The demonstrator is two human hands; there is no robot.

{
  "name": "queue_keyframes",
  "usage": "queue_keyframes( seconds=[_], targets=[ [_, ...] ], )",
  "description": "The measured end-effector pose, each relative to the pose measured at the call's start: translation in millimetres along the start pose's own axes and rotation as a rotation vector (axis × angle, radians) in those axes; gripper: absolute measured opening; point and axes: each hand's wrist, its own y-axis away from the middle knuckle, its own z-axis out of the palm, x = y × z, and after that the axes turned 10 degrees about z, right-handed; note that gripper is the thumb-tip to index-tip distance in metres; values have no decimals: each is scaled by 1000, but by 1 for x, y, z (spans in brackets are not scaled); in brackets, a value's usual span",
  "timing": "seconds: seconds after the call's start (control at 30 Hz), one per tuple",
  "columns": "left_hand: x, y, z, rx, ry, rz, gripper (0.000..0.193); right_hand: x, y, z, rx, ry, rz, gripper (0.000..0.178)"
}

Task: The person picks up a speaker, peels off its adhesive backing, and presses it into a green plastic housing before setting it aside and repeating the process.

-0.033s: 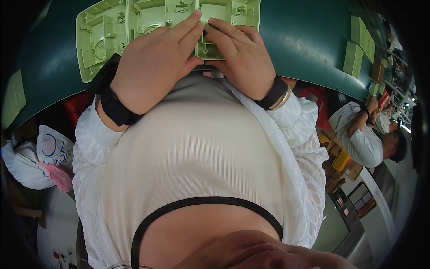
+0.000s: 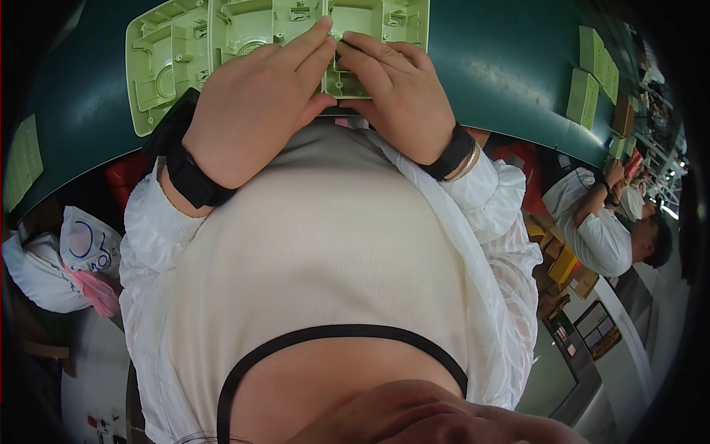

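A row of light green plastic housings (image 2: 140, 89) lies on the dark green table, open side up, showing ribs, screw posts and round speaker grilles. My left hand (image 2: 255, 107) reaches over the middle of the row, fingers stretched out, thumb by the near rim. Beside it, my right hand (image 2: 403, 92) bends its fingers down over the right-hand housing (image 2: 366, 15). A small dark bit shows at its fingertips, too covered to name. The two thumb tips nearly meet at the near rim. Both hands hide much of the housings' insides.
More light green plastic parts stand on the table (image 2: 503, 59) at the right (image 2: 584, 96), and another green part (image 2: 24, 163) lies at the far left. A co-worker in a white shirt (image 2: 599, 229) sits to the right. White bags (image 2: 44, 270) are at the left, below the table.
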Motion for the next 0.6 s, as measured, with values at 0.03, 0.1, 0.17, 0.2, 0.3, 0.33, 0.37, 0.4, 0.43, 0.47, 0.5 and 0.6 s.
queue_keyframes(
  seconds=[0.03,0.1,0.17,0.2,0.3,0.33,0.37,0.4,0.43,0.47,0.5,0.6],
  targets=[
    [1,0,0,1,-1,-3,54,1,0,-1,-21,-12,-12,58],
    [4,0,-1,-13,-41,-14,54,5,1,-3,-44,-43,-6,59],
    [5,-1,-2,-19,-61,-20,55,10,0,-5,-92,-106,13,60],
    [5,-1,-1,-33,-58,-28,55,9,0,-6,-91,-105,13,60],
    [6,-1,-2,-62,-55,-48,56,6,-3,-11,99,32,-24,57],
    [6,-1,-2,-62,-64,-50,56,6,-4,-12,100,32,-26,57],
    [6,-1,-2,-61,-73,-48,56,6,-5,-12,83,58,-36,57],
    [7,-2,-1,-61,-81,-46,56,6,-5,-12,68,85,-46,56],
    [7,-2,-1,-59,-82,-41,56,6,-5,-12,52,114,-55,55],
    [7,-2,-2,-43,-88,-33,55,6,-5,-14,59,120,-53,55],
    [7,-3,-2,-26,-94,-24,54,5,-4,-15,40,104,-57,55],
    [6,-3,-4,4,-79,8,53,2,-2,-15,33,108,-42,53]
  ],
)
